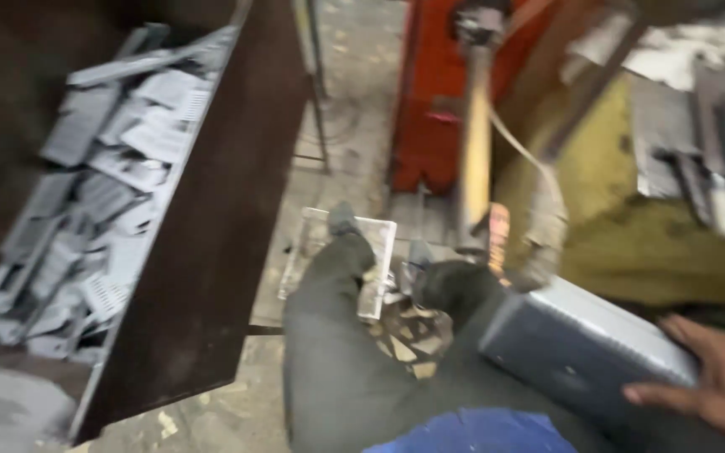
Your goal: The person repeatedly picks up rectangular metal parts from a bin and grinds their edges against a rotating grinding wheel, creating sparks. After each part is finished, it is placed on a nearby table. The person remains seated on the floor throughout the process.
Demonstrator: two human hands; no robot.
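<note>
My right hand (711, 377) grips the near end of a grey ribbed metal block (576, 344) that lies slanted over my right knee. My left hand is out of view. My legs in dark trousers (354, 352) stretch forward, and my feet rest near a clear plastic tray (354, 252) on the floor. The picture is blurred by motion.
A dark metal bin (203, 243) at the left holds several grey metal pieces (102, 193). A red machine (438, 92) with a long yellow-handled lever (476, 143) stands ahead. At the right a yellowish bench (631, 243) carries more grey metal parts (706, 143). Scraps litter the floor (404, 344).
</note>
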